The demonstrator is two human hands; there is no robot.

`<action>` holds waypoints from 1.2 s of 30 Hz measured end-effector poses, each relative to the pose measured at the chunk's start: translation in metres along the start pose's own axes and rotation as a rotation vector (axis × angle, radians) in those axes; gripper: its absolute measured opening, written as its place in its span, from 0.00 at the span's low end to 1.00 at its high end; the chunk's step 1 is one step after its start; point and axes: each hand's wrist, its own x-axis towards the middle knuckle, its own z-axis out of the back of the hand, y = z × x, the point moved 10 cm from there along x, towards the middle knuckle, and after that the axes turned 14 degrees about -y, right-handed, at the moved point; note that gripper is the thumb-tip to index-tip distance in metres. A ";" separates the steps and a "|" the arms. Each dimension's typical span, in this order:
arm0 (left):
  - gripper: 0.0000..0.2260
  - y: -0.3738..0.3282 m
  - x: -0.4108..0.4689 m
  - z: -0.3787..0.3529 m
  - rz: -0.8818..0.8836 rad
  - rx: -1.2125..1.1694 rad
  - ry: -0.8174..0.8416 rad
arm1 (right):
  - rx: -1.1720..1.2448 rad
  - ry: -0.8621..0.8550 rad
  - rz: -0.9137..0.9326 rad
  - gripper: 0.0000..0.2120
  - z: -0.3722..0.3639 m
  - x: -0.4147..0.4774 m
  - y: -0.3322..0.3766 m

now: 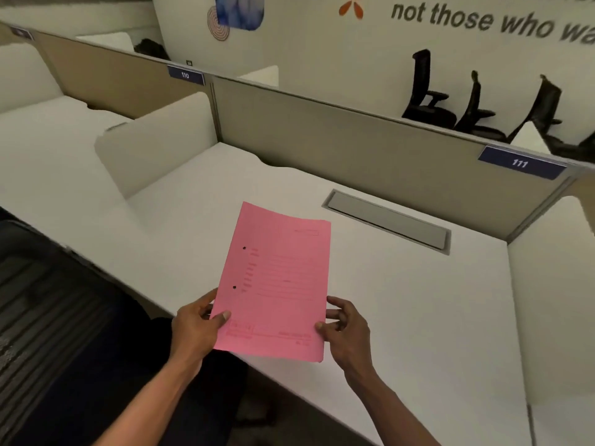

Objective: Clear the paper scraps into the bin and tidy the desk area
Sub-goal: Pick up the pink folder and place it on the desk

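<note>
A pink sheet of paper (277, 281) with two punched holes on its left side and faint printed lines is held above the front edge of the white desk (418, 300). My left hand (196, 326) grips its lower left edge, thumb on top. My right hand (344, 326) pinches its lower right edge. The sheet is flat and whole. No bin shows in the head view.
A grey cable flap (386, 220) is set into the desk near the beige back partition (354, 146), which carries label 111 (520, 163). White side dividers (154, 146) bound the desk left and right. Dark floor (48, 300) lies at the left. Black office chairs (428, 94) stand beyond the partition.
</note>
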 end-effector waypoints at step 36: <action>0.26 -0.097 0.342 -0.265 -0.148 0.328 0.008 | 0.066 -0.064 -0.061 0.27 -0.152 0.353 0.019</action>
